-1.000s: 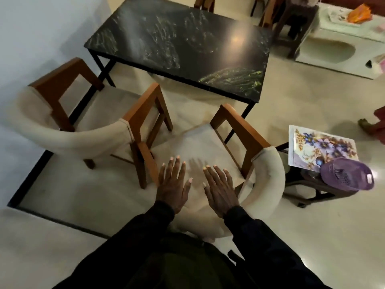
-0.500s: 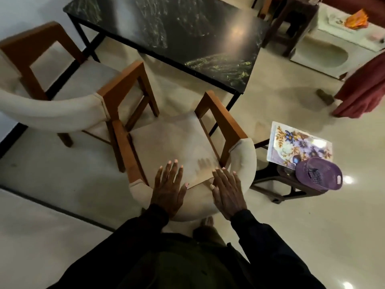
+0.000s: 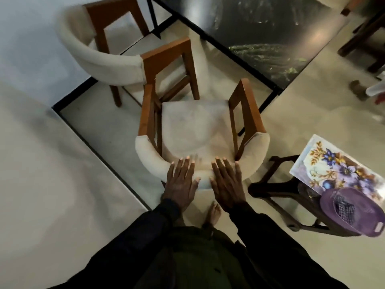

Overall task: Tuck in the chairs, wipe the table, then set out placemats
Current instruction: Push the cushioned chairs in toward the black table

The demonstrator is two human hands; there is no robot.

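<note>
Compared with one second earlier, both hands have shifted from hovering over the seat to the padded backrest of the near chair (image 3: 200,140). Left hand (image 3: 180,185) and right hand (image 3: 228,184) lie flat, fingers spread, each grip closed on nothing. Push evenly at 12 o'clock, keeping the armrests square to the surface (image 3: 268,36), which lies just beyond at 1 o'clock. Second chair (image 3: 110,65) stands at 10 o'clock. Placemats (image 3: 337,165) wait on a stool at 3 o'clock.
</note>
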